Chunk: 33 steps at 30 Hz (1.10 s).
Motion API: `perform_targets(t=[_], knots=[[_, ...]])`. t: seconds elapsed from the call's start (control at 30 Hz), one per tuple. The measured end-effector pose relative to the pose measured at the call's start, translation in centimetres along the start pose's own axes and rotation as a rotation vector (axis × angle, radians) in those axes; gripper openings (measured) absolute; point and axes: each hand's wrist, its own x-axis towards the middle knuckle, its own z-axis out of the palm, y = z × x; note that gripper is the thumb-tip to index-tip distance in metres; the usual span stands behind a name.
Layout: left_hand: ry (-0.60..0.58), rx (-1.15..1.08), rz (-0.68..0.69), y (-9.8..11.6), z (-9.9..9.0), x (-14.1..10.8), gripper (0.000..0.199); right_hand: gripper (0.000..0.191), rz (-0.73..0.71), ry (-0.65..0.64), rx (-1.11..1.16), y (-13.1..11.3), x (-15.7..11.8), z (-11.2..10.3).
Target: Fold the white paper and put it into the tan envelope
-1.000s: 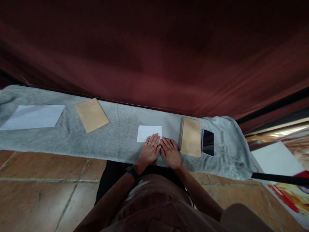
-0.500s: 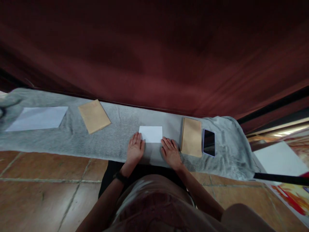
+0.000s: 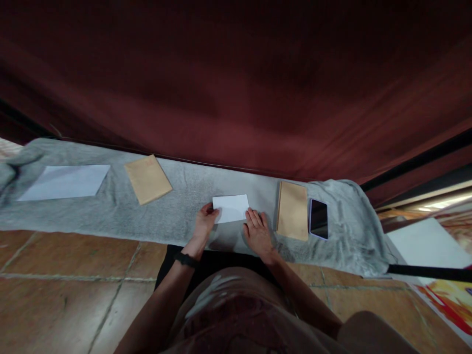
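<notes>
A small white rectangle of paper (image 3: 231,208), perhaps folded, lies in front of me on the grey cloth (image 3: 191,187), tilted a little. My left hand (image 3: 205,220) pinches its left edge between thumb and fingers. At the paper's lower right corner, my right hand (image 3: 257,230) rests with fingers stretched out, the fingertips touching the edge. To the right of that hand lies a stack of brown envelopes or card (image 3: 292,210). Another flat brown piece (image 3: 148,179) lies turned at an angle to the left.
A phone (image 3: 319,219) lies beside the brown stack. White sheets (image 3: 66,182) are at the far left of the cloth. A dark red curtain (image 3: 236,98) hangs behind. Another white sheet (image 3: 429,248) and a dark bar (image 3: 427,272) are at the right, above tiled floor (image 3: 73,295).
My left hand has gone from lying flat to pinching the paper's left edge. The paper has turned slightly. My right hand stays at its right corner, fingers closer together.
</notes>
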Motion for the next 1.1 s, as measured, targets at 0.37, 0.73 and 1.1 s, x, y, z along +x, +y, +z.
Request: perform_targets(t=[0.37,0.73,1.1], knots=[[-0.248,-0.190,0.086,5.2,0.9,-4.5,0.044,0.042,0.142,0.052,0.201,-2.4,4.3,-2.0],[-0.210,-0.021,0.014,0.6,1.3,-2.9,0.069,0.049,0.598,0.009,1.226,-3.4,5.1,1.7],[-0.209,0.813,0.328,-0.2,-0.9,0.3,0.073,0.045,0.112,-0.016,0.307,-1.7,2.6,0.1]])
